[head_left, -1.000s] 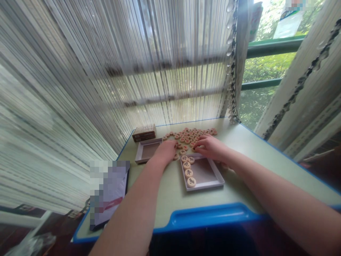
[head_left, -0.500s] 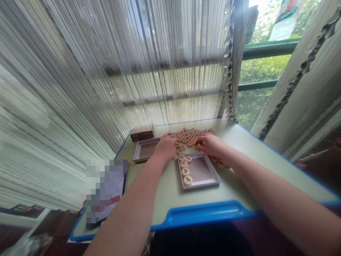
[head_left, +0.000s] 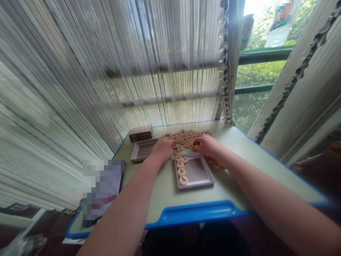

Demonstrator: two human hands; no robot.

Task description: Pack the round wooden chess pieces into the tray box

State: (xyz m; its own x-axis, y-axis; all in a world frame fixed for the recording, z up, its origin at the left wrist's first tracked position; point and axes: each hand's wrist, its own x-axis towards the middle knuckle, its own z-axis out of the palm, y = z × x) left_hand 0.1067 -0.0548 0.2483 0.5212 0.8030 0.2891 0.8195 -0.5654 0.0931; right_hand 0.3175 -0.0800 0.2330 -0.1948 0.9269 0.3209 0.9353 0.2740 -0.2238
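The person's left hand (head_left: pixel 163 149) lies palm down at the near left edge of a heap of round wooden xiangqi pieces (head_left: pixel 185 138), with its fingers spread close together over the discs. The right hand (head_left: pixel 206 145) rests just across from it, arched, with its fingertips (head_left: pixel 194 146) pressed down among the pieces at the heap's near edge. The hands stand narrow and close to the discs, but neither clearly shows a piece between its fingers, so whether either is holding one cannot be told. The heap sits toward the far side of a pale green desk (head_left: pixel 165 192) with a blue edge trim (head_left: pixel 194 212). Directly below the hands is a shallow white-rimmed tray (head_left: pixel 195 185) with a brown base, and five pieces lie in it along its left side, four in a rough column and one beside the topmost. A few loose pieces (head_left: pixel 216 164) lie just beyond the tray's right side, partly under the right wrist. To the left stands a second, similar tray (head_left: pixel 142 152), and behind it is a small stacked brown box (head_left: pixel 140 133). Papers (head_left: pixel 102 192), too blurred to read, lie at the desk's left edge, below a hanging string curtain (head_left: pixel 160 71) and beside a green-barred window (head_left: pixel 263 55).
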